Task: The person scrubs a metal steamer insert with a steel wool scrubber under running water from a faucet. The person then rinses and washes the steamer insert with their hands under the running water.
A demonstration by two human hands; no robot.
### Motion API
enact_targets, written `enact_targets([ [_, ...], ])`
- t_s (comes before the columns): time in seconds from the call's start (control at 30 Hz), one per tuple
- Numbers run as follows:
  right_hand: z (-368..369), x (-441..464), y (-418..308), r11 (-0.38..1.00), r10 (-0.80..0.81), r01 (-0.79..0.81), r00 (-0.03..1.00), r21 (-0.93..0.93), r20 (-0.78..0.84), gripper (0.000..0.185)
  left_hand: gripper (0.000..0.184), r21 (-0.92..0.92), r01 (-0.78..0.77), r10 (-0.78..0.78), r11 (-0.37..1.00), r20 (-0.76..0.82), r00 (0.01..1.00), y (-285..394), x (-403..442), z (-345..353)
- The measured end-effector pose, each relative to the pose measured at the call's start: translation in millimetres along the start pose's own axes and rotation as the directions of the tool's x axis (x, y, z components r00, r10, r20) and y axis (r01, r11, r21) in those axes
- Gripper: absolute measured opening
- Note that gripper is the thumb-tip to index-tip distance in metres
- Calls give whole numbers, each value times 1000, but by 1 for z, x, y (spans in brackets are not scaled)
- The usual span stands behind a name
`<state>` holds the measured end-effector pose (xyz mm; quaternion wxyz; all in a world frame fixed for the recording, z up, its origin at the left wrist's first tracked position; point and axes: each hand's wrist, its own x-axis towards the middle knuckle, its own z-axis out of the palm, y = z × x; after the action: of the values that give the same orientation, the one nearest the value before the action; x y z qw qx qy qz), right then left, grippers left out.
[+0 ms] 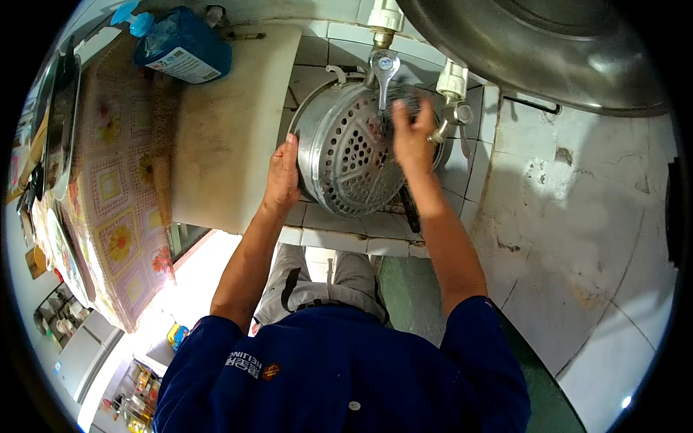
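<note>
A round aluminium steamer (354, 151) with a perforated face stands tilted in the tiled sink, its holes turned towards me. My left hand (284, 169) grips its left rim, thumb along the edge and the other fingers hidden behind. Over the right side of the perforated face is my right hand (414, 141), its fingers curled and smeared by motion. A dark, wiry steel wool scrubber (406, 99) shows blurred at those fingers. Just above the steamer hangs a tap with a metal lever (385, 68). A second tap (456, 114) is close to my right hand.
A pale cutting board (231, 130) lies left of the sink, with a blue pump bottle (184, 47) at its far end. A large metal pan (548, 54) overhangs the upper right. Worn tiled counter (577, 216) extends right. A flowered cloth (119, 195) hangs at left.
</note>
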<state>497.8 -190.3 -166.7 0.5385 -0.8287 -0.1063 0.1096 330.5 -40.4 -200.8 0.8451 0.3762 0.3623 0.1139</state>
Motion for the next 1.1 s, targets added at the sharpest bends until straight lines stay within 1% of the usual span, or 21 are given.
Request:
enact_targets([
  [0.03,-5,8,11,987,41,-35,998,158,-38,61,39,11,2,-2,1000,-41,999,6,-5,6],
  [0.1,-9,2,12,997,-52,58,992,49,-113,59,38,21,3,-2,1000,-75,997,11,-7,10],
  [0.17,-6,-2,29,988,-112,118,992,101,-66,57,39,158,-49,61,986,-68,996,12,-9,7],
  [0.2,-9,-6,33,988,-112,119,991,98,-69,57,39,157,-48,59,986,-64,996,15,-10,8],
  [0.23,-12,-12,35,979,10,10,996,205,-92,54,40,180,-39,53,983,-73,996,19,-13,10],
  [0.3,-16,-22,35,888,252,-192,963,418,-92,49,41,204,-34,52,978,-83,995,28,-16,10],
  [0.33,-12,-23,31,843,322,-198,931,500,-175,46,41,220,-17,35,975,-80,996,32,-19,10],
  [0.37,-14,-25,31,842,323,-198,930,502,-175,46,41,237,4,15,972,-77,997,34,-22,10],
  [0.43,-24,-24,33,579,641,-368,757,728,-127,53,40,308,3,15,952,-56,998,41,-28,1],
  [0.47,-28,-24,46,581,699,-466,706,667,-115,64,40,372,2,13,928,-40,999,44,-32,-3],
  [0.5,-31,-26,51,579,700,-465,704,670,-116,64,40,375,2,13,927,-37,999,48,-37,-5],
  [0.57,-34,-33,59,566,655,-355,742,744,-144,37,37,486,-73,43,871,72,996,64,-50,-1],
  [0.63,-35,-38,64,590,664,-395,733,704,-145,39,36,491,-86,48,867,89,995,78,-60,14],
  [0.7,-32,-46,54,731,485,-370,873,574,-55,45,39,576,-58,-21,815,130,991,86,-65,25],
  [0.73,-27,-44,54,735,382,-271,923,622,-49,40,41,586,-81,-2,806,139,990,86,-67,34],
  [0.77,-25,-41,50,766,370,-284,929,577,-34,34,41,588,-82,-8,804,150,989,82,-67,36],
  [0.83,-22,-34,43,742,311,-264,950,617,32,29,43,730,-117,4,673,154,988,73,-65,40],
  [0.9,-20,-32,44,713,303,-217,953,667,-15,27,44,709,-144,13,691,187,982,72,-67,50],
  [0.93,-25,-34,39,801,260,-250,964,544,60,31,45,729,-144,12,669,183,983,72,-68,54],
  [1.0,-30,-44,15,908,49,-56,998,416,28,29,46,749,-147,16,646,180,984,73,-70,64],
  [1.1,-36,-69,2,884,132,-140,990,447,48,32,42,759,-210,60,616,220,974,73,-77,80],
])
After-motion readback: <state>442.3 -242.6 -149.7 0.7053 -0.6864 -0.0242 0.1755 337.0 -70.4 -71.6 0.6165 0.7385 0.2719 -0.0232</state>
